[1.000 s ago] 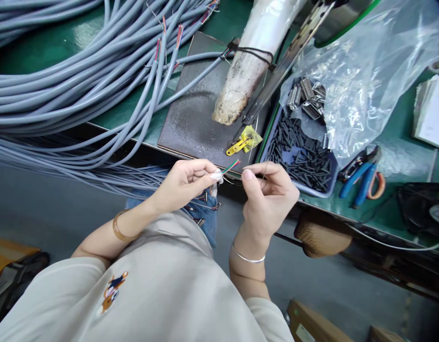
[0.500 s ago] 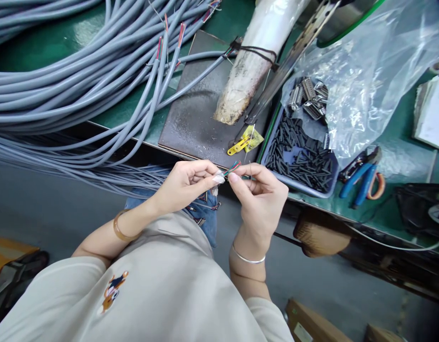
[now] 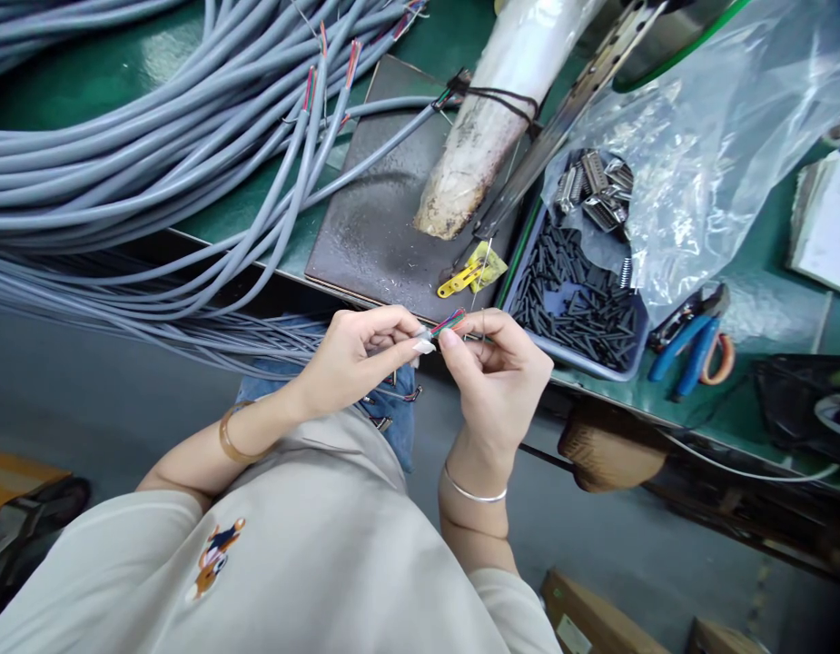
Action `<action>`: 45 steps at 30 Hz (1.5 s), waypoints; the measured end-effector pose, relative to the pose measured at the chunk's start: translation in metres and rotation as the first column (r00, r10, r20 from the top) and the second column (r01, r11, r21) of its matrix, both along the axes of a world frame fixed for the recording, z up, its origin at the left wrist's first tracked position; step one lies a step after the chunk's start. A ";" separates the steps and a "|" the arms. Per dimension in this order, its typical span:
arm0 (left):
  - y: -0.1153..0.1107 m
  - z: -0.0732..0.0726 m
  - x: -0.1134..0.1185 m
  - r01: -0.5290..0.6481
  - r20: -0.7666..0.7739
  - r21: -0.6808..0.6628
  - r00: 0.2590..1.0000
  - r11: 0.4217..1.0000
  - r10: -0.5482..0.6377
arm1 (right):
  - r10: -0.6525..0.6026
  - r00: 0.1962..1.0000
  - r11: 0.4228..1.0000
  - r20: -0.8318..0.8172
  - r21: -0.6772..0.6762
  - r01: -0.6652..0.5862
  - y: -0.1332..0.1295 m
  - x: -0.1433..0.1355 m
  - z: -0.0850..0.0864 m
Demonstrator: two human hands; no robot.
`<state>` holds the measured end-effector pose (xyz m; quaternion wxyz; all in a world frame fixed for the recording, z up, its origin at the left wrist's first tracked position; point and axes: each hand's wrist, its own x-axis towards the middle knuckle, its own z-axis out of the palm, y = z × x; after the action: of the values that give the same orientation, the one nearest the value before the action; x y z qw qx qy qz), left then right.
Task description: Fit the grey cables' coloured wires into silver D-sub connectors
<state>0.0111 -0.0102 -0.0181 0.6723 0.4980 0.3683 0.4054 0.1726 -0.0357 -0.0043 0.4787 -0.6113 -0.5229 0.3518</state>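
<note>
1. R hand has come in: a sec ago its fingertips were clear of the coloured wires, now they're right on 'em, next to L hand!
2. Hands' state: 2 hands, fingertips nearly touching. L thumb + forefinger pinched on the base of the wires, R thumb + forefinger closed on them nearer the tips.
3. So the wires sit btw the hands, just off the near edge of the dark plate; red, green, blue show, exact no. hidden by fingers.
4. Lettering check: 1 pale label on a cardboard box, low right of R hand, too small to read. 2nd box right of it.
5. Beyond L hand: grey cables, too many to count.
6. Straight ahead of both hands: 1 white-wrapped bar angled over the plate, 1 yellow pc below its tip.
7. Fwd-right of R hand: 1 blue tray w/ heaps of short black pcs, several metal connectors at its far end.
8. Further right: 1 pr blue-handled pliers, 1 orange loop handle beside.
9. Wrists: 1 tan bangle L, 1 silver bracelet R.
</note>
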 end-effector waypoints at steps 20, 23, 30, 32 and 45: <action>-0.001 0.005 0.003 0.012 0.140 -0.154 0.990 0.988 0.009 | -0.086 0.996 0.993 0.007 0.078 0.086 -0.006 -0.005 -0.001; 0.001 0.004 0.001 0.018 0.143 -0.123 0.990 0.992 -0.001 | -0.060 0.998 0.998 -0.032 0.007 0.060 -0.003 -0.002 -0.001; 0.001 -0.003 -0.001 -0.074 -0.008 0.173 0.997 0.982 0.077 | -0.014 0.996 0.999 0.089 0.049 0.009 -0.003 0.005 0.003; 0.002 -0.004 -0.001 -0.071 -0.070 0.265 0.993 0.962 0.092 | -0.020 0.988 0.997 0.152 0.078 0.008 -0.003 0.005 0.006; 0.003 -0.008 -0.003 -0.056 -0.184 0.611 0.960 0.789 0.211 | 0.019 0.996 1.000 0.090 0.011 -0.020 -0.006 0.013 -0.001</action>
<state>0.0077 -0.0075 -0.0262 0.3992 0.7032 0.3345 0.4839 0.1852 -0.0417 -0.0049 0.4549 -0.6184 -0.5520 0.3254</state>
